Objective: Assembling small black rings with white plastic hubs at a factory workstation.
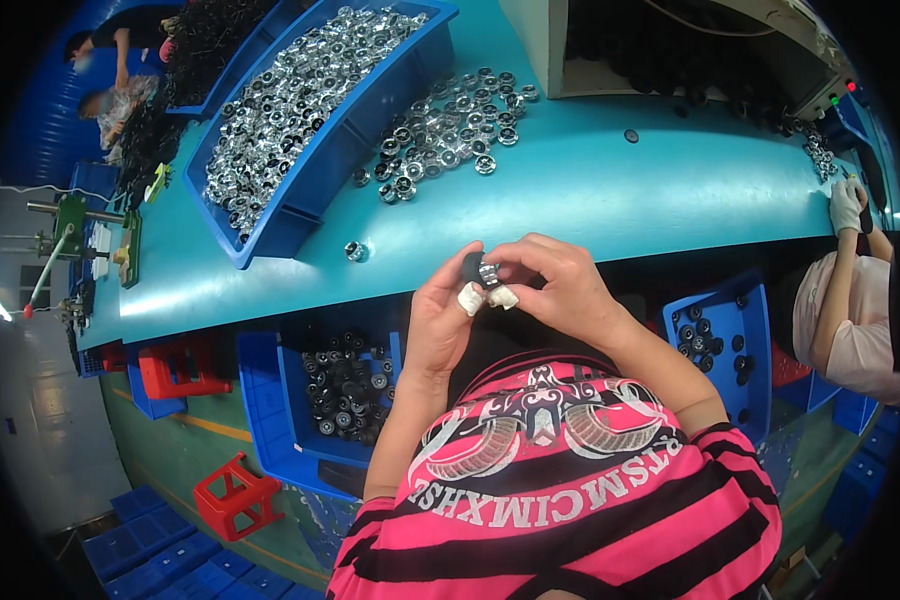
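Just past the table's near edge, both hands meet over a small black tyre [471, 266] and a shiny silver wheel hub [489, 272]. My left hand [438, 325] is closed around the tyre from the left. Fingers of my right hand [562, 283] pinch the hub from the right, pressed against the tyre. How far the hub sits inside the tyre is hidden by the fingers. White wraps cover both thumb tips. One loose hub [356, 251] lies on the turquoise table [590, 205] nearby, and a spread of loose hubs [450, 135] lies farther back.
A long blue bin [370, 112] heaped with silver hubs stands at the back left. Below the table edge, a left blue bin [270, 400] and a right blue bin [759, 350] hold black wheels. A green hand press [68, 240] stands far left; a co-worker's gloved hand [846, 205] is far right.
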`<state>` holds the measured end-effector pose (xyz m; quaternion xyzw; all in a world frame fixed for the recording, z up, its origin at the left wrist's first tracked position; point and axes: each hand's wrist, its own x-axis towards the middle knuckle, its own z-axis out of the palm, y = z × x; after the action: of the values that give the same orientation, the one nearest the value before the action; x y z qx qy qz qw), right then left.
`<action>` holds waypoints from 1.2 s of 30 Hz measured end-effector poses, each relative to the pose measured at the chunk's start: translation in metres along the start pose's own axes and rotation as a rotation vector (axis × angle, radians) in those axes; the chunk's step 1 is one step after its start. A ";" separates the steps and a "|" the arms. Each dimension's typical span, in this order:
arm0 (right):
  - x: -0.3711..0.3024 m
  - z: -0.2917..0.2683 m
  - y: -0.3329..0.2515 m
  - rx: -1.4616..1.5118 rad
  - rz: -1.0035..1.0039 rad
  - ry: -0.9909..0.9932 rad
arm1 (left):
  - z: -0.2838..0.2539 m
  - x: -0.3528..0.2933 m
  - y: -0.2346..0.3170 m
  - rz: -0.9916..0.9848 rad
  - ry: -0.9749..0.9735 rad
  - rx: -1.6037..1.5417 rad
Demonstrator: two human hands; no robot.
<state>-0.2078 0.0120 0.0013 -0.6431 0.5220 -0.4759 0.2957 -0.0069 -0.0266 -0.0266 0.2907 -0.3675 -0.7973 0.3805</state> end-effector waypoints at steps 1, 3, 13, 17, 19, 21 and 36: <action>0.001 -0.003 0.003 -0.011 -0.025 -0.019 | 0.000 0.000 -0.001 0.005 0.010 -0.014; 0.002 -0.004 0.003 0.022 -0.037 -0.018 | -0.001 0.000 -0.001 0.010 0.010 -0.028; 0.002 0.000 -0.007 -0.025 -0.042 0.052 | 0.001 -0.001 -0.008 0.001 0.030 0.040; 0.002 0.000 -0.003 -0.131 -0.105 0.071 | 0.004 0.000 -0.009 0.012 0.021 0.030; 0.000 0.004 -0.002 -0.198 -0.157 0.092 | 0.007 0.001 -0.012 0.068 0.020 0.095; -0.002 0.010 -0.005 -0.236 -0.189 0.110 | 0.008 0.004 -0.018 0.100 0.041 0.143; -0.005 0.005 0.003 0.167 0.095 -0.168 | 0.009 0.009 -0.022 0.289 0.099 0.191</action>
<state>-0.2044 0.0154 -0.0049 -0.6285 0.4837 -0.4476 0.4131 -0.0274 -0.0209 -0.0412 0.3085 -0.4604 -0.6805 0.4793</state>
